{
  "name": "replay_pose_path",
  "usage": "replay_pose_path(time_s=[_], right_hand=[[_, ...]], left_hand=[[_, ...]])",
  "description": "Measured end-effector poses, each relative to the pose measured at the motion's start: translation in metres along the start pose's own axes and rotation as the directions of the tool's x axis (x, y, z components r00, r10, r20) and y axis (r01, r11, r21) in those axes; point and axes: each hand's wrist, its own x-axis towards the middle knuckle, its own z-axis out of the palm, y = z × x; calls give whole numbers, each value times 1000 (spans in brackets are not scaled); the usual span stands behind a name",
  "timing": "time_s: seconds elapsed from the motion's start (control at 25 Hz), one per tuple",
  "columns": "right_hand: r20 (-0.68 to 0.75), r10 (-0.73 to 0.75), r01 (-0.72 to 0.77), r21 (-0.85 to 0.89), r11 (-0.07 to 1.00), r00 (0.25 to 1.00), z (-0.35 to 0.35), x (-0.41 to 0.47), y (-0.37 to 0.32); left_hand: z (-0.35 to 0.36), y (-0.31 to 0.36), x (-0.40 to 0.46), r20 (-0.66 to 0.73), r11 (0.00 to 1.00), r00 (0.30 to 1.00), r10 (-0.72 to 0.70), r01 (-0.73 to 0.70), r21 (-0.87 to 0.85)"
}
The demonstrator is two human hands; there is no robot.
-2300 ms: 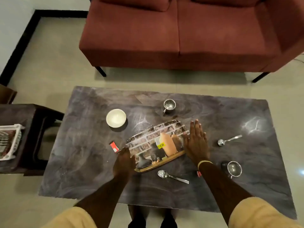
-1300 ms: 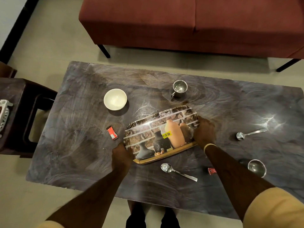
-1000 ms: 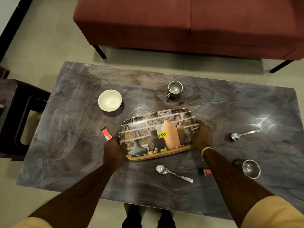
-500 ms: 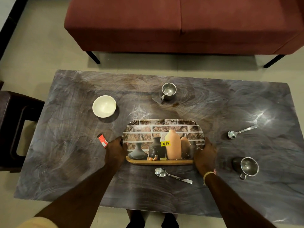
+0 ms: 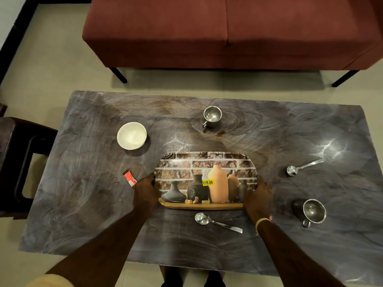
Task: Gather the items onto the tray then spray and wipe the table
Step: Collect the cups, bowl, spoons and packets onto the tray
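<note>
A printed tray [image 5: 199, 160] with a brick-and-vases picture lies flat in the middle of the dark marble table [image 5: 83, 214]. My left hand [image 5: 146, 190] grips its left edge and my right hand [image 5: 259, 196] grips its right edge. Around it on the table are a white bowl [image 5: 131, 135], a steel cup [image 5: 212, 116] at the back, another steel cup [image 5: 314, 211] at the right, a spoon [image 5: 217, 222] in front of the tray, a second spoon [image 5: 302, 167] at the right and a red sachet [image 5: 129, 178]. Another red sachet [image 5: 270, 217] peeks out beside my right wrist.
A dark red sofa [image 5: 228, 32] stands behind the table across a strip of tiled floor. A dark wooden stool [image 5: 18, 162] sits against the table's left end. My feet show below the table's near edge.
Both hands turned the tray from slanted to square with the table's front edge. My right hand slid from the tray's far right corner to its near right edge.
</note>
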Motion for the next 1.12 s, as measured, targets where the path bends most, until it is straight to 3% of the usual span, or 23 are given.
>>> replay_pose_path(time_s=[0.28,0.48,0.8,0.96,1.12], right_hand=[[53,2,-1,-33,999,999,-1,1,6],[108,-65,84,-185,979,992,-16,-7,-8],[237,-252,270,-44,962,938,-11,-18,-110],[330,-301,297,63,953,895,42,-26,-164],[369,-259,207,174,963,893,98,-30,-213]], left_hand=[[-9,8,-6,3,1000,1000,22,-22,-7],[-41,25,-12,20,997,999,-43,44,-57],[-95,28,13,-154,952,944,-292,270,-146],[-98,12,43,-172,948,938,-302,277,-158],[-100,-11,75,-108,960,962,-253,236,-149]])
